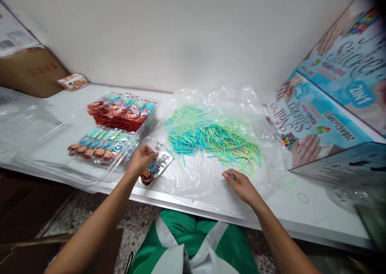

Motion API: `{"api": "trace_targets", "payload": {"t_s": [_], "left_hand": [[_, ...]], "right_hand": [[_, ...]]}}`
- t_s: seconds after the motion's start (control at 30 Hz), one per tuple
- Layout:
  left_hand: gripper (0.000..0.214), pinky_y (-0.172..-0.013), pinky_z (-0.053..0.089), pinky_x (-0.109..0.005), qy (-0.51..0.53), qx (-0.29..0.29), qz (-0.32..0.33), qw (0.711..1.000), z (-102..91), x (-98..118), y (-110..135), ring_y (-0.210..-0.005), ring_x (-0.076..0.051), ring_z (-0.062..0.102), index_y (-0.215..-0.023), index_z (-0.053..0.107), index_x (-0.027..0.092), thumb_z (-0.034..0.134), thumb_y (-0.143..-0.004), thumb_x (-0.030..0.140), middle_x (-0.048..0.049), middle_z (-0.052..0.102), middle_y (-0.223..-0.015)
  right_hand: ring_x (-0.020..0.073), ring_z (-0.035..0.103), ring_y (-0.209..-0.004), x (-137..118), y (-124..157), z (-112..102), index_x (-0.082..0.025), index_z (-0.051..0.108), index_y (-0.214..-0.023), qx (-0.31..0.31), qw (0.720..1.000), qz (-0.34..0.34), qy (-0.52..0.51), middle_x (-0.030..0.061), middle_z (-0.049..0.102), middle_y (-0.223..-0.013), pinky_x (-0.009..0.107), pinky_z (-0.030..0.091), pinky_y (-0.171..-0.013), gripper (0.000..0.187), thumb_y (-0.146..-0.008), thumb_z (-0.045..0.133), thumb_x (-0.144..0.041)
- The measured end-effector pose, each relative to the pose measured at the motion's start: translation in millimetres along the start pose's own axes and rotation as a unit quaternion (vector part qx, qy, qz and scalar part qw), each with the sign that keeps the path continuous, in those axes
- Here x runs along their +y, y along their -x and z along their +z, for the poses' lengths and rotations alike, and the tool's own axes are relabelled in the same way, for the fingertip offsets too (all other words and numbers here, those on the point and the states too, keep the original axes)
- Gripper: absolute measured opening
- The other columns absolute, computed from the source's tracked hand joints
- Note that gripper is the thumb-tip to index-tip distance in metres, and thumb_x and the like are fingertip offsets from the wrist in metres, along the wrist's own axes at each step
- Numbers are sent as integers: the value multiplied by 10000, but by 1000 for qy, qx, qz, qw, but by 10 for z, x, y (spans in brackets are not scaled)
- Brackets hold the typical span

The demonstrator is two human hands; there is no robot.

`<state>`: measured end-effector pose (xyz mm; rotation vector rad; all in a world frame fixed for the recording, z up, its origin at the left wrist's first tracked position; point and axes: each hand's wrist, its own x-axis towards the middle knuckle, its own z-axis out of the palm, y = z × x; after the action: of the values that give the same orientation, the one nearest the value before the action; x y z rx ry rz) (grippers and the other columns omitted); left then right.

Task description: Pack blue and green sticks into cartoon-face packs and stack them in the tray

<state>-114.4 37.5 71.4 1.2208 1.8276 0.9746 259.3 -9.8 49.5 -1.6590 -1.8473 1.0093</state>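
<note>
My left hand is closed at the edge of a small silver packet with a printed cartoon figure, which lies tilted near the table's front edge. A short blue stick pokes out between the pinched fingers of my right hand. Beyond both hands spreads a loose heap of thin green and blue sticks, with a few reddish ones among them. It lies on a crumpled clear plastic bag, part of which covers the back of the heap.
At left, a clear plastic box holds stacked red packets and a front row of packets. Large printed cartons stand at right. A brown carton and a small box sit at the back left against the wall.
</note>
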Motion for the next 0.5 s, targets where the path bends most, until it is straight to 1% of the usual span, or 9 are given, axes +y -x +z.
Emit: {"api": "trace_targets", "payload": {"t_s": [0.07, 0.1, 0.17, 0.2, 0.23, 0.3, 0.37, 0.43, 0.5], "left_hand": [[361, -570, 443, -256, 133, -53, -8, 990, 53, 159, 106, -610, -166, 609, -778, 571, 149, 725, -563, 395, -25, 652, -679], [368, -575, 456, -263, 175, -87, -20, 980, 98, 231, 163, -614, -172, 618, -788, 601, 137, 729, -571, 405, -46, 669, -705], [385, -572, 470, -275, 210, -145, -47, 966, 230, 338, 268, -621, -186, 632, -797, 652, 115, 725, -590, 431, -83, 689, -745], [393, -571, 474, -280, 217, -162, -57, 961, 316, 368, 313, -625, -195, 637, -788, 668, 108, 730, -586, 439, -93, 695, -755], [396, -574, 478, -285, 222, -174, -65, 957, 410, 383, 352, -629, -204, 642, -774, 679, 107, 737, -576, 445, -98, 699, -758], [378, -579, 481, -291, 227, -184, -74, 953, 614, 376, 420, -620, -211, 643, -719, 687, 114, 750, -550, 447, -91, 702, -724], [345, -583, 480, -291, 231, -192, -82, 950, 813, 339, 483, -597, -205, 638, -666, 684, 127, 759, -533, 436, -75, 697, -663], [318, -584, 478, -286, 238, -197, -95, 946, 985, 285, 544, -583, -197, 634, -634, 677, 134, 771, -514, 413, -67, 690, -627], [314, -576, 475, -281, 249, -200, -116, 941, 1116, 218, 595, -576, -190, 632, -625, 670, 131, 779, -499, 397, -71, 689, -626]], "right_hand": [[161, 530, -651, 103, -42, -78, -186, 575, -856, -10, 995, 12, 95, 4, 575, -675, 247, 356, -617, 244, -862, 393, -349], [169, 544, -657, 156, -69, -134, -180, 573, -893, -11, 989, 26, 148, 17, 594, -689, 248, 349, -613, 231, -859, 392, -320], [195, 577, -731, 242, -132, -254, -156, 565, -969, -2, 967, 60, 247, 70, 639, -789, 257, 341, -631, 227, -843, 411, -265], [208, 587, -770, 270, -167, -304, -146, 562, -990, -2, 957, 77, 280, 96, 650, -838, 260, 338, -639, 235, -838, 420, -256], [217, 593, -802, 283, -205, -340, -139, 560, -1004, -5, 950, 87, 300, 113, 655, -874, 261, 338, -646, 245, -837, 429, -261], [219, 602, -824, 271, -291, -357, -137, 547, -1044, -22, 948, 89, 305, 119, 660, -892, 257, 344, -653, 287, -846, 439, -314], [217, 610, -833, 218, -395, -310, -133, 507, -1114, -36, 950, 84, 298, 112, 661, -901, 254, 357, -658, 379, -842, 453, -392], [234, 614, -850, 150, -519, -234, -118, 462, -1168, -45, 943, 99, 314, 129, 652, -946, 263, 371, -650, 490, -817, 474, -459], [262, 615, -860, 86, -655, -166, -103, 459, -1165, -51, 934, 117, 335, 157, 640, -989, 281, 383, -639, 533, -798, 480, -490]]}}
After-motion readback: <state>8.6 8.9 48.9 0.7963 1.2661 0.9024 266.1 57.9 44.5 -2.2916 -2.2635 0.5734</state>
